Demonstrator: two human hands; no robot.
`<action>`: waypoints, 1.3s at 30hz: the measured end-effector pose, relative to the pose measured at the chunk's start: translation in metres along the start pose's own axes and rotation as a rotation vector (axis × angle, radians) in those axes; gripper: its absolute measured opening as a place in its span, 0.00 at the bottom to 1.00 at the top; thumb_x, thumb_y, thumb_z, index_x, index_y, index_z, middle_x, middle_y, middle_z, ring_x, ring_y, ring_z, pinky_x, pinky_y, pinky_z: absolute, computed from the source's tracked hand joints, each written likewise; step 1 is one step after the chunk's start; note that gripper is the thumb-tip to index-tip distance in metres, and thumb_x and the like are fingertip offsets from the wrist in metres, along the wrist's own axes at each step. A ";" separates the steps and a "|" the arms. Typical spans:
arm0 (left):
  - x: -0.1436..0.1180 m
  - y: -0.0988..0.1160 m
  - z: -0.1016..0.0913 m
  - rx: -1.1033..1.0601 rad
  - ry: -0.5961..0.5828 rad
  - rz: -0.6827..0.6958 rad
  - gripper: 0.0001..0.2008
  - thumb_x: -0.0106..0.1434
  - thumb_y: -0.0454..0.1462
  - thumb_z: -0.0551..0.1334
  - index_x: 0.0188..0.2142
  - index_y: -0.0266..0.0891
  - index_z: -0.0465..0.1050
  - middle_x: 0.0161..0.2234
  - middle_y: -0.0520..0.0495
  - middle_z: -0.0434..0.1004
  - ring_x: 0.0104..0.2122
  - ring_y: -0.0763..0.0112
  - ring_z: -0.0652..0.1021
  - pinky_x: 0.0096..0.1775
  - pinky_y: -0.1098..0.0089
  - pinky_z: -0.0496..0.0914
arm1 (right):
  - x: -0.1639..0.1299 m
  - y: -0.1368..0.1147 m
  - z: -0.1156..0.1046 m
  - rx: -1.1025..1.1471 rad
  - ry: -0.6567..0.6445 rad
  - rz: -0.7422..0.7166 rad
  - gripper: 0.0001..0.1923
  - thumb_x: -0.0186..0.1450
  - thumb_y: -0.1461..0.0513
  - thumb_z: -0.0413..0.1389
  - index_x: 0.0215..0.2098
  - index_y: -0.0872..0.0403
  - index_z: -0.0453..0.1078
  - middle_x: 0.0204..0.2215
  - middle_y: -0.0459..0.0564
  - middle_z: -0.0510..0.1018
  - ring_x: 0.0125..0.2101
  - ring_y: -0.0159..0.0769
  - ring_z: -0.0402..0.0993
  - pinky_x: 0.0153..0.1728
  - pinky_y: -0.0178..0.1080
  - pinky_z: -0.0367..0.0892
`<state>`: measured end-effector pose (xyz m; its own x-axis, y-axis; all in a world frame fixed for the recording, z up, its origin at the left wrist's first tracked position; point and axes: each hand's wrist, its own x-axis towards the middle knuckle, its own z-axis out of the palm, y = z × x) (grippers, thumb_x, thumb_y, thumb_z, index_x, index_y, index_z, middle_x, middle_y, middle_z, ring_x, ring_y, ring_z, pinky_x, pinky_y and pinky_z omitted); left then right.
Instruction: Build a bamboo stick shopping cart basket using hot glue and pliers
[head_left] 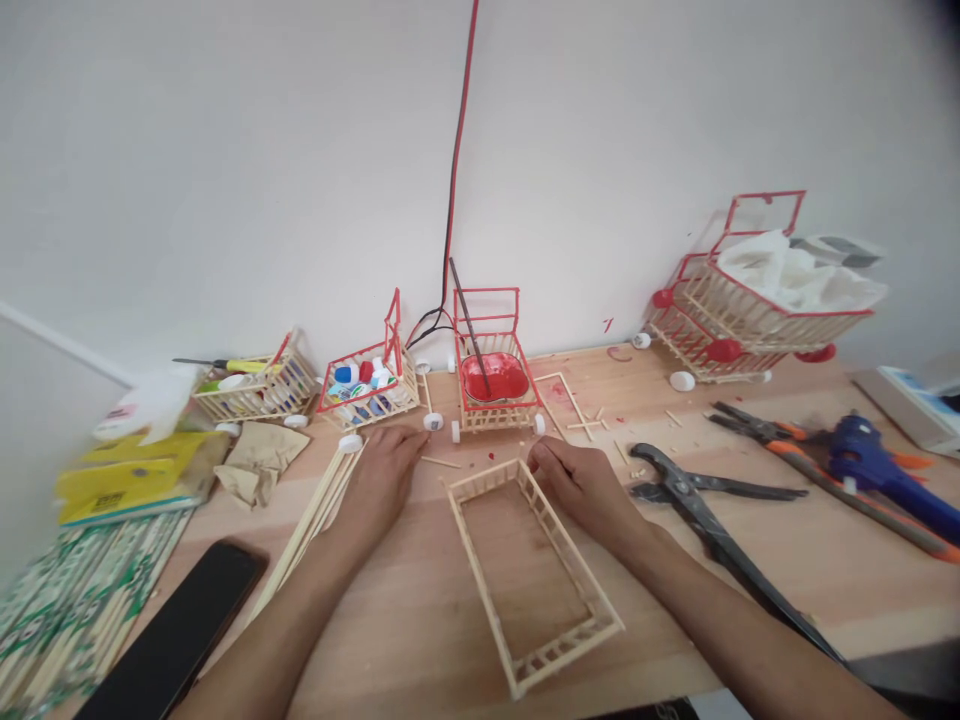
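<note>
My left hand (384, 468) rests palm down on the table, fingers stretched toward a white wheel (433, 422) on a stick axle; I cannot tell if they touch it. My right hand (576, 482) is closed, thumb and forefinger together beside the far right corner of a rectangular wooden stick frame (480, 590). Whatever those fingers hold, if anything, is hidden. The frame has short slats along its sides and lies between my forearms. Just beyond my hands stands a small stick cart (491, 418) bearing a red paint container (496, 378) with a brush (469, 325) in it.
Other model carts stand along the wall, one filled with bottle caps (360, 385), a larger one (757, 310) at right. Pincers (705, 510), pliers (780, 435) and a blue glue gun (870, 465) lie right. A phone (180, 630) and wrapped sticks (90, 590) lie left.
</note>
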<state>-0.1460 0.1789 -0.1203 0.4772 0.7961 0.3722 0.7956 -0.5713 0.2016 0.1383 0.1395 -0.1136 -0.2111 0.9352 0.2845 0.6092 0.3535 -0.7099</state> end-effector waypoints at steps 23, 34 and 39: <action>-0.004 0.018 -0.007 0.095 -0.125 -0.035 0.11 0.63 0.26 0.54 0.35 0.35 0.75 0.38 0.40 0.75 0.40 0.59 0.71 0.43 0.61 0.68 | 0.000 -0.002 -0.001 0.010 -0.013 0.007 0.19 0.72 0.56 0.41 0.27 0.52 0.65 0.21 0.43 0.70 0.25 0.33 0.68 0.30 0.33 0.59; 0.006 0.021 -0.010 -0.014 -0.050 -0.228 0.06 0.63 0.31 0.56 0.33 0.36 0.71 0.34 0.42 0.75 0.38 0.58 0.73 0.41 0.62 0.67 | -0.002 -0.001 0.002 0.030 -0.023 0.003 0.19 0.72 0.57 0.41 0.26 0.52 0.64 0.21 0.43 0.69 0.24 0.32 0.66 0.28 0.32 0.56; 0.009 0.023 -0.009 -0.021 -0.041 -0.240 0.07 0.62 0.30 0.54 0.29 0.37 0.69 0.32 0.43 0.74 0.36 0.59 0.72 0.40 0.63 0.66 | -0.002 -0.002 0.002 0.029 -0.012 0.010 0.19 0.72 0.57 0.42 0.26 0.53 0.65 0.20 0.43 0.69 0.24 0.31 0.66 0.28 0.32 0.56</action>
<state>-0.1271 0.1713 -0.1047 0.2903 0.9167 0.2747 0.8803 -0.3684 0.2990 0.1363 0.1368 -0.1144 -0.2141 0.9389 0.2694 0.5891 0.3441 -0.7311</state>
